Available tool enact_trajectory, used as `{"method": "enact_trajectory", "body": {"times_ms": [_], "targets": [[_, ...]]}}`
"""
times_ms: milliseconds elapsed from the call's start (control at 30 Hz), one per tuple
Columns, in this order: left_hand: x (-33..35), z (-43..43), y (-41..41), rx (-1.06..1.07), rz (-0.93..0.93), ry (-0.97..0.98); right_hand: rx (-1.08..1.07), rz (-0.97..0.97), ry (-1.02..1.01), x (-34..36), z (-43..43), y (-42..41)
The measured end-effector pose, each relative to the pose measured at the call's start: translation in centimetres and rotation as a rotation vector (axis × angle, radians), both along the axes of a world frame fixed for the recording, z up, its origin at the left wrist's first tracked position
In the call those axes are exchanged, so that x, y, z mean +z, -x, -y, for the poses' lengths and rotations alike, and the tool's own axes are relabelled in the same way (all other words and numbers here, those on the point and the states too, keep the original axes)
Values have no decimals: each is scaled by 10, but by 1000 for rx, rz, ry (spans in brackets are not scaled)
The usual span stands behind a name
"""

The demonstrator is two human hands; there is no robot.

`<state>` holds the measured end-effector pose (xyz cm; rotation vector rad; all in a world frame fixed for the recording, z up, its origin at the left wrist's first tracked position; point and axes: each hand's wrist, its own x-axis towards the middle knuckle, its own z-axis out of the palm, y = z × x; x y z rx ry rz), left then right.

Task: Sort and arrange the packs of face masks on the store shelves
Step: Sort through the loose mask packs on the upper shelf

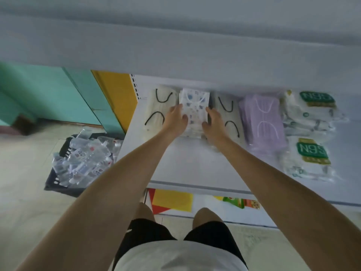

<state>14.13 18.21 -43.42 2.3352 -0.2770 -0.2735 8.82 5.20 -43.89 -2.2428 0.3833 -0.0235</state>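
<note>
squaring the patterned pack (pixel 194 106) on the shelf (pixel 185 163) works best if the left hand (pixel 175 119) and right hand (pixel 214 123), fingers (pixel 173 110) curled round its sides, press evenly.

Flat, diffuse light covers the white shelf (pixel 195 165), with faint shadow under the upper shelf (pixel 175 45), itself a blurred grey band. Wide-angle distortion bows the edges; detail is soft throughout, clear packs (pixel 84 163) glinting at left.
</note>
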Motion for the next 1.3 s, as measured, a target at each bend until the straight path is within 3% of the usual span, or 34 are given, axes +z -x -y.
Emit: {"method": "enact_trajectory", "body": {"times_ms": [133,500,733,1000,1100,1200,1300], "targets": [[7,-16,37,-7,49,-78,155,-20,73,9,3,29],[32,-68,171,-121,67,-382,758,-207,543,36,4,150],[101,-116,194,-261,262,-460,720,-162,737,115,-9,187],[208,-133,228,-365,726,-351,638,156,694,219,-34,216],[253,-131,219,-377,957,-266,634,458,758,259,-30,219],[295,-109,205,-302,955,-124,650,710,813,293,-18,216],[318,-73,184,-253,903,-154,640,713,846,316,7,203]]}}
